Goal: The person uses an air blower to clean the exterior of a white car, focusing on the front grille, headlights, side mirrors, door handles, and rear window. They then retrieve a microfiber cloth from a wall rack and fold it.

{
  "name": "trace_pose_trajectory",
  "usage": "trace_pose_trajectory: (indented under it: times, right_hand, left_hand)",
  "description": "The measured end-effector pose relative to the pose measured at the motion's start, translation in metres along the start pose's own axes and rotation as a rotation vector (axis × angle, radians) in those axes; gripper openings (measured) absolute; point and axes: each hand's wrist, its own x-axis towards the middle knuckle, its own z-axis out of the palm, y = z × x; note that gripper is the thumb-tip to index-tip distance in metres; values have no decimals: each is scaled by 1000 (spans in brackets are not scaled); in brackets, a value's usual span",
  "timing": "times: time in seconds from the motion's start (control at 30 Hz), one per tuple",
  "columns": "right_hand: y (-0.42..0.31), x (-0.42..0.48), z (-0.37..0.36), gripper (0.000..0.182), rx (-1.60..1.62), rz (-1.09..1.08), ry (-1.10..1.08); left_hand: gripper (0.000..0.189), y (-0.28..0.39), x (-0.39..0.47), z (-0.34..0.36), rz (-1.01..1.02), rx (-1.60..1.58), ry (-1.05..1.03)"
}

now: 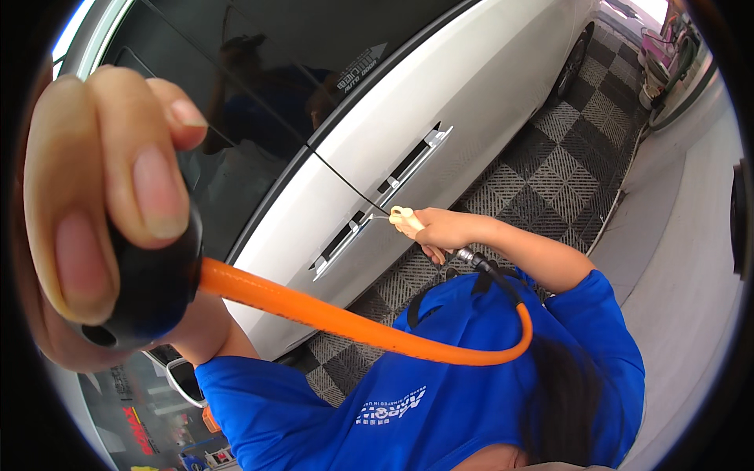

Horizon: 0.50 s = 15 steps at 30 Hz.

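My left hand [112, 200], very close to the camera at the left, is wrapped around a black ball-shaped hose stop [156, 282]. An orange air hose [353, 332] leaves this stop, sags across my front and loops up to a metal coupling [465, 254]. That coupling sits under a cream air blow gun [406, 222], which my right hand [450, 228] grips. The gun's thin nozzle points at the gap between two car doors, beside the front chrome door handle [344, 244]. A second chrome door handle [415, 165] lies just beyond. The silver-white car door [483, 100] shows small highlights.
Dark window glass [265, 88] above the handles bears a sticker and a reflection of a person. Black and grey grid tiles [559, 171] cover the floor. A pale wall [677, 235] runs along the right, with coiled hoses [677, 82] farther back. A side mirror [185, 380] juts out lower left.
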Motion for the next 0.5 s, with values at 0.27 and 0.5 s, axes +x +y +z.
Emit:
trace_pose_trajectory:
  times: [0.27,0.5]
  right_hand:
    - [13,8,3,33,-480,39,440]
    - [18,8,-20,32,-516,108,593]
  left_hand:
    - [23,4,-1,4,-47,-55,-8]
    - [25,0,-1,12,-57,-98,-13]
